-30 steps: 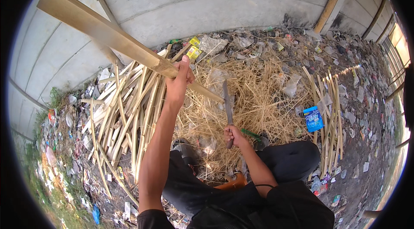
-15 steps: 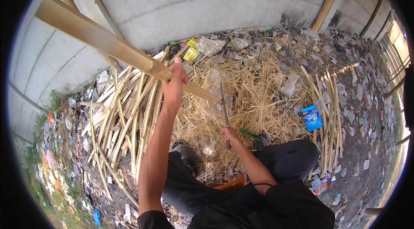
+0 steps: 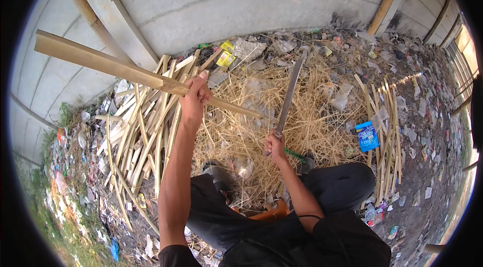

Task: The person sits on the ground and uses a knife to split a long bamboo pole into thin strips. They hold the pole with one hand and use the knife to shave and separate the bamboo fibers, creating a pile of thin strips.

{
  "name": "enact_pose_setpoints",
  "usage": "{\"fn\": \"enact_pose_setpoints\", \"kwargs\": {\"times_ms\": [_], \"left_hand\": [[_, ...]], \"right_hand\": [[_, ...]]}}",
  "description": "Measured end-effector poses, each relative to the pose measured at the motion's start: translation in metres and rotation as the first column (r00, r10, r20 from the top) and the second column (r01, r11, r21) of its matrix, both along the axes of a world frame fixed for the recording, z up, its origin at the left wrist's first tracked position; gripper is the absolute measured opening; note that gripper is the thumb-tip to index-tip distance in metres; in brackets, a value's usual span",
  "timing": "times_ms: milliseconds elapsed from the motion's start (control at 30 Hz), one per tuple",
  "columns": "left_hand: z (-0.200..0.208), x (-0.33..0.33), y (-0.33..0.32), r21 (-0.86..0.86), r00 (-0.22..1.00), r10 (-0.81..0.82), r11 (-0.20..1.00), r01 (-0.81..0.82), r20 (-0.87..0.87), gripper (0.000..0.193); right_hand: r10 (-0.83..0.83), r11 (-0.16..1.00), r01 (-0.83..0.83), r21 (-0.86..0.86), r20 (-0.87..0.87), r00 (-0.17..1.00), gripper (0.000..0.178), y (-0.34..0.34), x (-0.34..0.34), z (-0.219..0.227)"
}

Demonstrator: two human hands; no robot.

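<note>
A long split bamboo piece (image 3: 110, 67) slants across the left half of the view, its wide end at the upper left and its narrow end over the straw. Fingers of my left hand (image 3: 195, 96) are closed around it nearer the narrow end. In my right hand (image 3: 274, 147) is the handle of a machete (image 3: 290, 93). Its blade points away from me, tilted a little right, and stands apart from the bamboo. Below both hands lies a heap of bamboo shavings (image 3: 307, 111).
A pile of bamboo strips (image 3: 146, 141) lies at the left, a smaller bundle (image 3: 386, 151) at the right with a blue packet (image 3: 367, 136) by it. A grey concrete wall (image 3: 241, 5) runs behind. Litter covers the ground. An orange object (image 3: 271, 212) sits between my legs.
The machete has swung away from the bamboo's narrow end, its tip now farther off and to the right. My left hand has shifted slightly left and down, and the bamboo's wide end is lower.
</note>
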State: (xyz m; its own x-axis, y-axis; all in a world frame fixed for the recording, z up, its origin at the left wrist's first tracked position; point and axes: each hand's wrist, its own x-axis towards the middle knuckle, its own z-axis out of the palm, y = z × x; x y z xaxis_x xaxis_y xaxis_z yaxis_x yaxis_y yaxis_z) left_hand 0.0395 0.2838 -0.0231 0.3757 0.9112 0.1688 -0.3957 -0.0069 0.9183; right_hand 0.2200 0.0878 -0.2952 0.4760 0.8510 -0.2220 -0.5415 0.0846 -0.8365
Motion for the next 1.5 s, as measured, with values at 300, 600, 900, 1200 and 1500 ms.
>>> {"fn": "enact_pose_setpoints", "kwargs": {"times_ms": [300,600,900,1200,1500], "left_hand": [[-0.010,-0.014,0.016,-0.063,0.995,-0.046,0.997,0.051,0.089,0.046],[-0.014,-0.019,0.018,-0.039,0.993,-0.042,0.998,0.046,0.108,0.044],[-0.012,-0.021,0.018,-0.066,0.995,-0.030,0.997,0.037,0.094,0.042],[-0.013,-0.014,0.017,-0.037,0.993,-0.046,0.998,0.051,0.109,0.042],[-0.014,-0.022,0.017,-0.045,0.993,-0.054,0.997,0.058,0.104,0.041]], "right_hand": [[0.119,0.916,-0.191,-0.354,-0.215,0.969,0.025,-0.010,-0.010,-0.020],[0.079,0.976,-0.094,-0.194,-0.087,0.993,0.026,0.005,-0.001,0.015],[0.089,0.925,-0.065,-0.374,0.047,0.995,0.024,-0.002,-0.016,0.010],[0.073,0.946,-0.037,-0.322,0.102,0.992,0.025,-0.005,-0.012,-0.027],[0.031,0.969,-0.076,-0.235,-0.187,0.982,0.029,-0.002,-0.006,0.011]]}}
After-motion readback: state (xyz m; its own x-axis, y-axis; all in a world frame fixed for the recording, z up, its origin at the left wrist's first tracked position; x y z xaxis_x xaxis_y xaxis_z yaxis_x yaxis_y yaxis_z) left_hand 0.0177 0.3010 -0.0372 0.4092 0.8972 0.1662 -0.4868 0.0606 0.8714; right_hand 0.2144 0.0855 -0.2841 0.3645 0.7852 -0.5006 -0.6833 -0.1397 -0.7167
